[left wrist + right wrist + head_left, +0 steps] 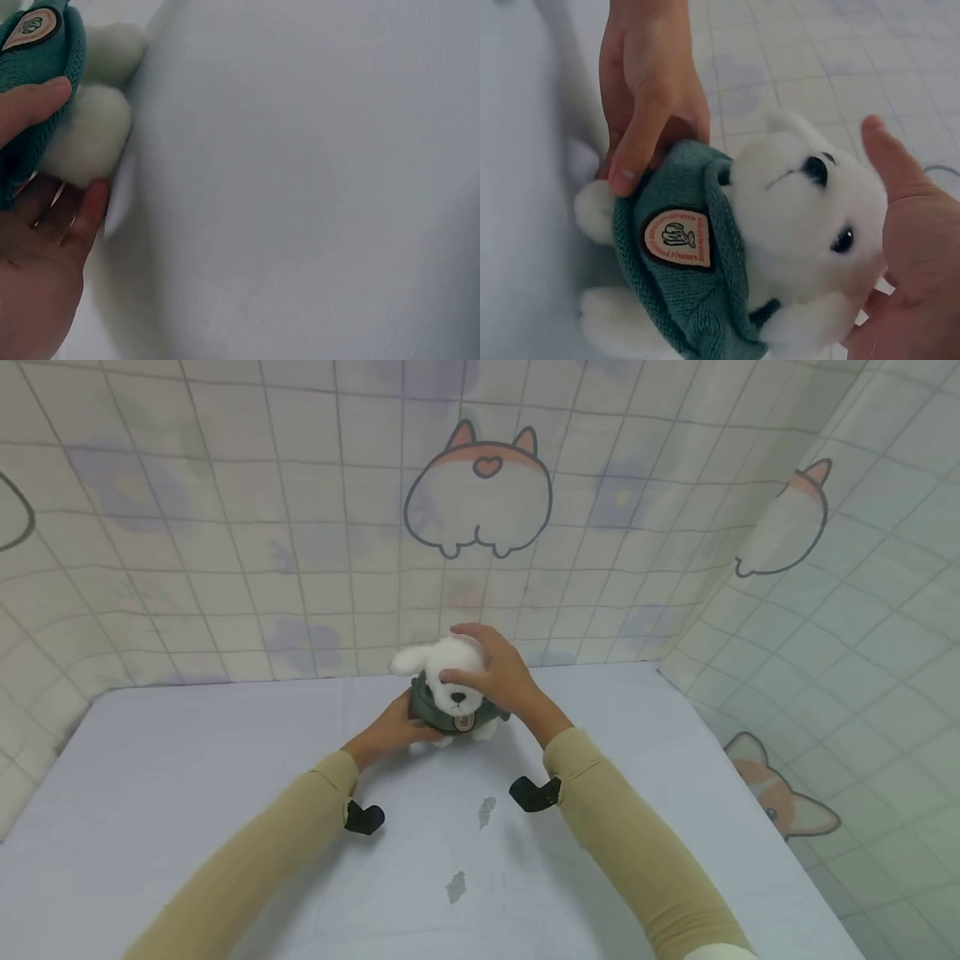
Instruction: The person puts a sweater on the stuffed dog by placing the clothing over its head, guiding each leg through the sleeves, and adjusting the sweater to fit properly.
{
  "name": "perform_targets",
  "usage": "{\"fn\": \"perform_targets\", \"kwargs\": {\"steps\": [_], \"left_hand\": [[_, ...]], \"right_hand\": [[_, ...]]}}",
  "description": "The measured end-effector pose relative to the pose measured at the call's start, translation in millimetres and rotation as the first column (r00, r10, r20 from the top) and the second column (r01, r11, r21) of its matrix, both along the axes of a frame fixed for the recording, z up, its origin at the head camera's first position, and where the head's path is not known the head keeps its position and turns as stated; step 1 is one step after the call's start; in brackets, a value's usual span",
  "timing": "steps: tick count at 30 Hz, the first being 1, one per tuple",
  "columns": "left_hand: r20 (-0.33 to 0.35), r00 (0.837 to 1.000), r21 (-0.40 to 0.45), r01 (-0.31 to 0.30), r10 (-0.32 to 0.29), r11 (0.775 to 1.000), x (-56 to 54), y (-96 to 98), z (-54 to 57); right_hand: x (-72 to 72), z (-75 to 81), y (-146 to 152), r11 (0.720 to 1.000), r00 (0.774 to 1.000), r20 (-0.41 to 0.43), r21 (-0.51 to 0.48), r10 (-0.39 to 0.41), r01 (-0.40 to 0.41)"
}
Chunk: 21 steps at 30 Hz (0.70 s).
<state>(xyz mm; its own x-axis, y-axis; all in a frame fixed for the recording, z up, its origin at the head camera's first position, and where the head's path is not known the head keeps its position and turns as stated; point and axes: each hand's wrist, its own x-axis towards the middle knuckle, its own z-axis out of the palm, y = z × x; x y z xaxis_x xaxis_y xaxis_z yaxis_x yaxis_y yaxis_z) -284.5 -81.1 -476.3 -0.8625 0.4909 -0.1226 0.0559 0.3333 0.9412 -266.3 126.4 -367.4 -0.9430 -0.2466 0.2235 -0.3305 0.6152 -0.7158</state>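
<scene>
A white plush dog (pixel 448 662) in a green knitted sweater (pixel 694 315) sits upright at the back of the table, facing me. On its chest is a pink patch (pixel 679 238) with a dark border. My left hand (pixel 393 724) grips the lower body from the side, thumb over the sweater's front and fingers behind, close to a white foot (pixel 94 135). Cupped round the dog's head from the other side is my right hand (pixel 506 672). Its thumb lies by the face and its fingers reach over the top, hiding one ear in the head view.
A white sheet covers the table (pixel 225 777), with two small grey marks, one nearer mark (pixel 456 887) among them. Right behind the dog hangs a gridded cloth (pixel 315 577) with corgi prints, which continues along the right side. Black mounts (pixel 535 795) stick out below both wrists.
</scene>
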Motion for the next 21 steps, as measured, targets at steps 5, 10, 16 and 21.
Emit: {"fn": "perform_targets", "kwargs": {"steps": [5, 10, 16, 21], "left_hand": [[-0.027, 1.000, 0.014, -0.002, 0.003, 1.000, 0.9, 2.2, -3.1], [-0.057, 0.998, -0.013, -0.024, 0.023, 1.000, -2.0, 4.0, -1.5], [-0.100, 0.995, -0.080, -0.039, 0.031, 0.996, 0.0, 1.3, 5.3], [-0.133, 0.991, -0.134, -0.049, 0.031, 0.990, -0.3, -6.9, 7.9]], "right_hand": [[0.0, -0.2, -6, 0.994, 0.999, -0.020, 0.105, 0.031, -0.028], [-1.6, 5.6, -6, 0.988, 1.000, -0.005, 0.154, 0.019, -0.018], [-0.1, 7.9, 1, 0.985, 1.000, 0.017, 0.172, -0.019, 0.016], [1.5, 6.9, 7, 0.989, 0.999, 0.021, 0.144, -0.040, 0.036]]}}
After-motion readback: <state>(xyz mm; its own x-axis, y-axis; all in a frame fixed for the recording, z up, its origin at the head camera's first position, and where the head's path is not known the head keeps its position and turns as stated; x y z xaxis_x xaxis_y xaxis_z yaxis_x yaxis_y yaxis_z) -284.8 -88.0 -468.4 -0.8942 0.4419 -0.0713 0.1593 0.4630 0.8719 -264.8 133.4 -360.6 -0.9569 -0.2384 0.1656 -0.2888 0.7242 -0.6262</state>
